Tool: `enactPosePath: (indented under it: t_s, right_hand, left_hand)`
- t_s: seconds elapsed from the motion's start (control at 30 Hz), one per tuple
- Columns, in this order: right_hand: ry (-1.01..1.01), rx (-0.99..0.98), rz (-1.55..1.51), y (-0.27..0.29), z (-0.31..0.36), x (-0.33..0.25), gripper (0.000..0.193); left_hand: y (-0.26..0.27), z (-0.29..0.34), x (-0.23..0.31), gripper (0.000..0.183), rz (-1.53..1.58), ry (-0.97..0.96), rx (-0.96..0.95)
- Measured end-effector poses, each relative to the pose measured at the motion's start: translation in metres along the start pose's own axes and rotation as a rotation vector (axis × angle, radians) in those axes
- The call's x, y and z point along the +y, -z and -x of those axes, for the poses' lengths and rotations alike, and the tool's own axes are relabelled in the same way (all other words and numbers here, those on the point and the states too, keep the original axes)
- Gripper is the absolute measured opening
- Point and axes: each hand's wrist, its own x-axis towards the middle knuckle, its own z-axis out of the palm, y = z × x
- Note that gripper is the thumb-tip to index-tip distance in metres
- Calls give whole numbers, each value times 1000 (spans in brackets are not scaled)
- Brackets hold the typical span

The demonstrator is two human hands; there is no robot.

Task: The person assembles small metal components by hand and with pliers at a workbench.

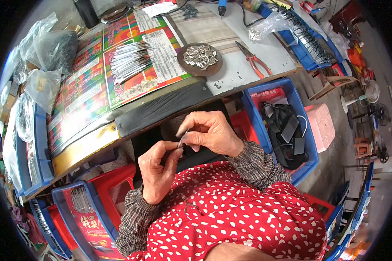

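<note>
Above my lap, just off the bench's near edge, my left hand (159,169) and my right hand (213,134) meet fingertip to fingertip. Thumb and forefinger of the left pinch a small slim metal-looking piece (180,144), mostly covered by the fingers. The right hand's fingers are closed at its upper end, where something thin and dark shows. Beyond the hands, a round brown dish (187,67) holds a heap of short silvery metal tubes (200,56). To its left, a bundle of thin pale rods (128,63) with dark ends lies on printed sheeting.
Red-handled pliers (258,64) lie right of the dish. A blue crate (309,162) with black parts stands right of my lap, another blue crate (59,204) at lower left. Plastic bags (54,50) crowd the bench's left end; a blue tray of dark pieces (307,54) is far right.
</note>
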Motion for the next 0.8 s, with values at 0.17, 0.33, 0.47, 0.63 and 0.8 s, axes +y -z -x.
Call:
enactPosePath:
  t_s: [0.17, 0.33, 0.47, 0.63, 0.8]
  right_hand:
    - [31, 35, 47, -5, 1, 9, 15]
    - [2, 72, 34, -13, -2, 5, 17]
    - [16, -47, -90, -1, 0, 10, 12]
    - [63, 119, 21, -13, 2, 11, 24]
    - [158, 233, 189, -19, -5, 9, 21]
  left_hand:
    - [-4, 1, 0, 13, -79, -64, 36]
    - [-4, 1, -3, 13, -96, -66, 92]
    - [3, 1, -2, 11, 76, 47, -15]
    - [-10, 1, -4, 13, -187, -164, 67]
    - [-15, -6, -5, 18, -238, -256, 203]
